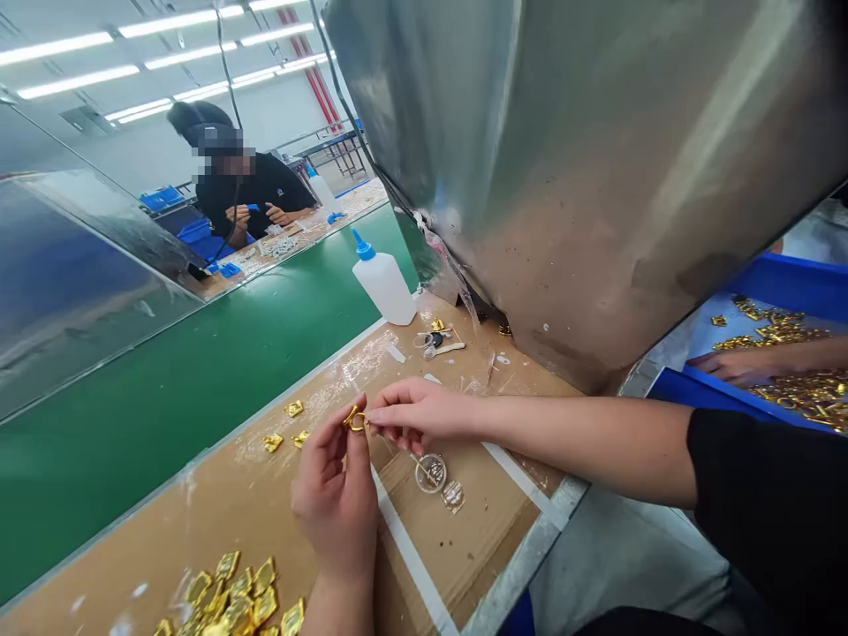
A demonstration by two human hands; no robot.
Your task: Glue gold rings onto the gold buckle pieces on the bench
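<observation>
Over the desk (pixel 252 503), the left hand (pixel 335 486) is pinching a gold ring (pixel 359 428)
The right hand (pixel 424 411) is hovering beside it, its grip unclear; gold pieces (pixel 265 605) are lying nearby

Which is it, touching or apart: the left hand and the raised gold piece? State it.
Touching. The head view shows the left hand pinching the raised gold piece between thumb and fingertips.

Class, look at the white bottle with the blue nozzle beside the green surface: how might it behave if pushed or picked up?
The bottle would probably tip if pushed near its blue nozzle, being taller than it is wide. Its cloudy, plastic-looking walls suggest it may give when squeezed. Its weight is uncertain, since no fill level is clear.
</observation>
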